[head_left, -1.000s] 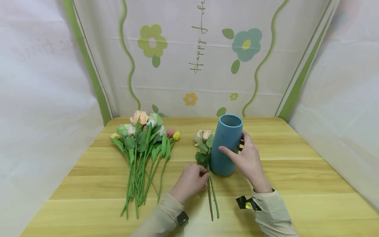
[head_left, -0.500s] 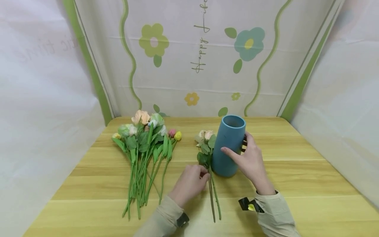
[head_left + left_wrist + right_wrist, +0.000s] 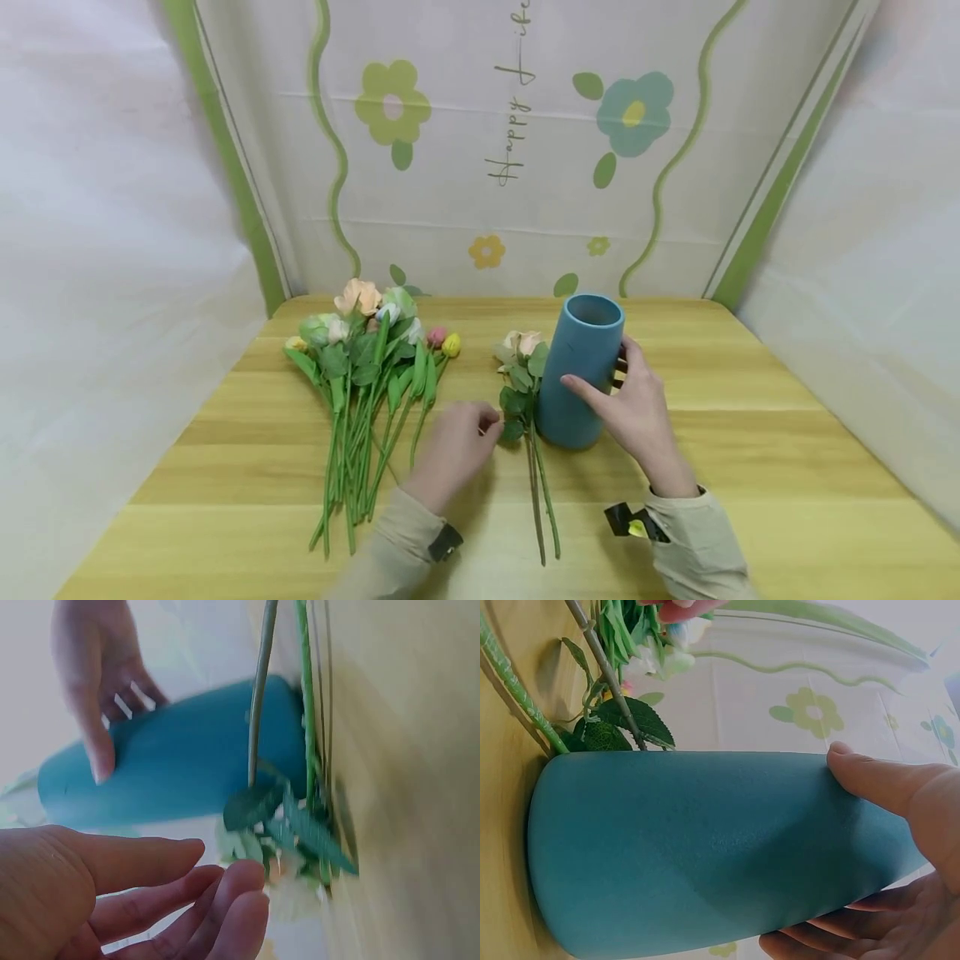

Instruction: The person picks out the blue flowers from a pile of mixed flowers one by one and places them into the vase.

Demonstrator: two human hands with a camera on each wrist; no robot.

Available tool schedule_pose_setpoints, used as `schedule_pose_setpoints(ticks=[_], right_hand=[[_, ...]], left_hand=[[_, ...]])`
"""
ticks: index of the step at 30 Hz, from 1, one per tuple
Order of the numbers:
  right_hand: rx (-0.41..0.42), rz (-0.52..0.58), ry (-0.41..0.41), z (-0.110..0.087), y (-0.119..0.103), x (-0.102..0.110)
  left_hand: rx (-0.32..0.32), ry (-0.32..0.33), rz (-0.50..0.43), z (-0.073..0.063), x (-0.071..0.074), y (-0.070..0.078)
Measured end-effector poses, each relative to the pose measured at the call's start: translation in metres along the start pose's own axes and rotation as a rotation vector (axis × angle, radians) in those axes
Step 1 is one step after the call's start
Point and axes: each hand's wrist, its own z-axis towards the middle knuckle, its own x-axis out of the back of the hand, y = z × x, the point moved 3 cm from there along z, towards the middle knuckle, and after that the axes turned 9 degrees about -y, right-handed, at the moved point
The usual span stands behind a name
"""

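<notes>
A tall blue vase (image 3: 579,367) stands upright on the table, and my right hand (image 3: 636,415) grips it from the right, thumb across the front and fingers behind. Just left of the vase lie a few pale peach roses (image 3: 527,342) with green leaves, their stems (image 3: 537,500) pointing toward me. My left hand (image 3: 456,446) is left of these stems, its fingers loosely bent. In the left wrist view, a gap shows between the thumb (image 3: 161,859) and the fingertips, with nothing held there.
A bunch of mixed artificial flowers (image 3: 363,367), roses and tulips with long green stems, lies on the wooden table (image 3: 750,450) at left. A patterned cloth (image 3: 442,183) hangs behind the table, with white sheets at both sides.
My left hand has come away from the rose stems and moved left. The right hand keeps its hold on the vase, and the view has shifted slightly.
</notes>
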Motion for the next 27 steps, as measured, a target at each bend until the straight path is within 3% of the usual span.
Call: schedule_pose_setpoints(ticks=[3,10,18,21,27], right_hand=[[-0.013,0.005,-0.002,-0.001,0.001,0.0],[0.001,0.001,0.01,0.003,-0.001,-0.001],[0.001,-0.017,0.013,0.001,-0.005,0.002],[0.016,-0.013,0.019,0.002,-0.005,0.003],[0.005,-0.021,0.006,0.002,-0.001,0.0]], left_hand=[[-0.003,0.055,0.04,-0.001,0.009,-0.004],[0.009,0.11,0.076,-0.002,0.025,-0.005],[0.094,0.172,0.128,-0.01,0.051,0.0],[0.128,0.187,0.106,-0.015,0.063,-0.001],[0.235,0.188,0.087,-0.034,0.097,-0.023]])
